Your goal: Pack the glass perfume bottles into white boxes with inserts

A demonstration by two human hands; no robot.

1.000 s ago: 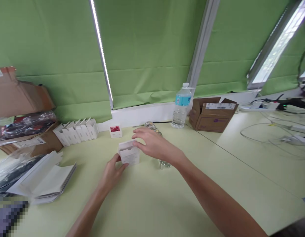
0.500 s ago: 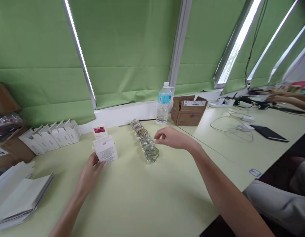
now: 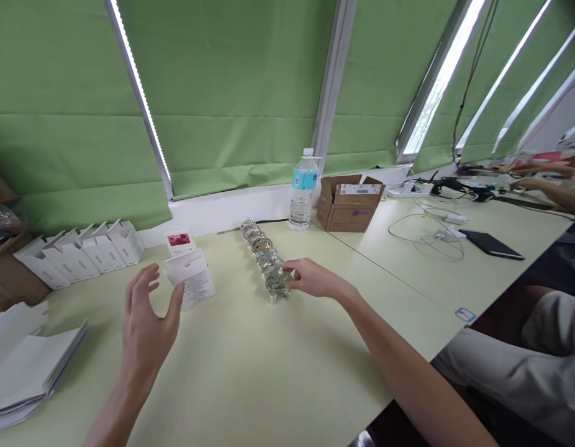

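A row of shiny silver round packets (image 3: 262, 248) runs away from me along the table. My right hand (image 3: 314, 278) has its thumb and fingers closed on the edge of the nearest silver packet (image 3: 274, 285), which shows some green. My left hand (image 3: 150, 326) is raised, fingers spread and thumb apart, holding nothing. Just beyond its thumb stands a small white box (image 3: 197, 282) with printed text and a flap at its top. Behind that box is another white box with a red picture (image 3: 179, 241).
Several open white boxes (image 3: 82, 254) line the left back. White folded card sheets (image 3: 49, 366) lie at the left. A water bottle (image 3: 302, 192) and a brown carton (image 3: 350, 211) stand at the back. Cables, a black tablet-like slab (image 3: 490, 244) and another person's hand (image 3: 529, 183) are at right.
My left hand has let go of the small white box and drawn back to the left, opening. My right hand has come down onto the nearest silver packet.
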